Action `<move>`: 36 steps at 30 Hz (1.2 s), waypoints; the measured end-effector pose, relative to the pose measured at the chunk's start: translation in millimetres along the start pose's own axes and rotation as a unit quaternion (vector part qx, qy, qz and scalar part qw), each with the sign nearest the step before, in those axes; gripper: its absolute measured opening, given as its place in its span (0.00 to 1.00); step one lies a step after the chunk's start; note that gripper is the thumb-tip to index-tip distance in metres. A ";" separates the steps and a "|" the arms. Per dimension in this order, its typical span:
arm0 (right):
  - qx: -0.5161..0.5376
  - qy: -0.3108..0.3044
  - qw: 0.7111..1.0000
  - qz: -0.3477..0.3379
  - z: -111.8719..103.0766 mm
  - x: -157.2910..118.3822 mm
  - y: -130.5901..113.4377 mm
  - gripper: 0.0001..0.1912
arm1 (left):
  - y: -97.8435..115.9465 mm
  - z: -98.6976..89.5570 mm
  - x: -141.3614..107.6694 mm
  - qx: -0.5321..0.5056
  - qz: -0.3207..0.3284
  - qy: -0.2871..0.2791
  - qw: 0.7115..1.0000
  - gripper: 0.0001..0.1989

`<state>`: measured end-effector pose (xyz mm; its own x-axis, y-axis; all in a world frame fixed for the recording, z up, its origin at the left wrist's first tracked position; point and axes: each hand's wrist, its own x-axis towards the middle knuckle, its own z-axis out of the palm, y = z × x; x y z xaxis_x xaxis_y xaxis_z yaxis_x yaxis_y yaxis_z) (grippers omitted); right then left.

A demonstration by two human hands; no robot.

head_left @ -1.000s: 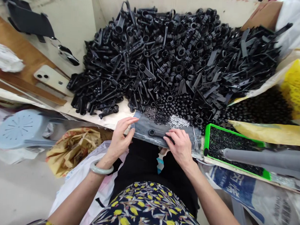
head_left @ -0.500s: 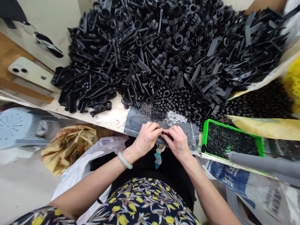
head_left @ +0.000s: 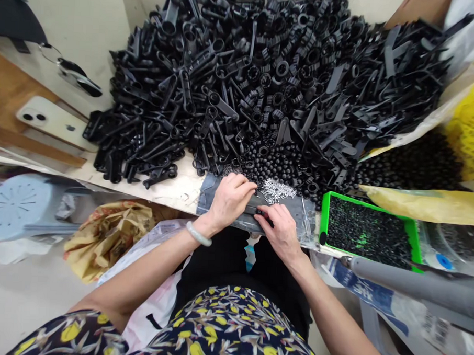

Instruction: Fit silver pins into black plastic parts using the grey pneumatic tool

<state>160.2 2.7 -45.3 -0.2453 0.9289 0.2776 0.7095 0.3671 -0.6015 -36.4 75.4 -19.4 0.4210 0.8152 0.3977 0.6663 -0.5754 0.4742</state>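
At the centre of the frame, the right hand (head_left: 279,230) pinches a small black plastic part (head_left: 258,212) between thumb and fingers, over a dark mat (head_left: 207,191); the left hand (head_left: 231,199), just to its upper left, has thumb and fingertips drawn together, contents indiscernible. Silvery metal pins (head_left: 278,191) lie just above. Beyond, a heap of black plastic pieces (head_left: 224,105) covers the tabletop (head_left: 152,193); a green tray (head_left: 325,217) stands at right.
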 end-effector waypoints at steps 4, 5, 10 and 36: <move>0.001 0.013 1.000 0.000 3.5 -0.5 -0.2 0.11 | -2.5 5.3 42.1 0.111 -0.007 -0.056 0.992 0.09; 0.001 0.012 1.000 0.002 3.8 -0.7 0.1 0.11 | -1.1 7.4 48.5 0.130 -0.005 -0.069 0.989 0.08; 0.003 0.010 1.000 0.009 4.5 -2.2 1.0 0.12 | 4.6 14.3 57.6 0.165 0.004 -0.093 0.982 0.06; -0.192 -0.062 0.978 0.059 -5.0 67.1 -2.5 0.12 | 37.6 -14.5 -45.6 -0.205 -0.164 0.001 0.965 0.07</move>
<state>145.3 63.8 -21.4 -0.2085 0.9710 0.1170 0.9272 0.2343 -0.2921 -39.4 15.7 -8.2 0.2285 0.9578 0.1747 0.4639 -0.2648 0.8454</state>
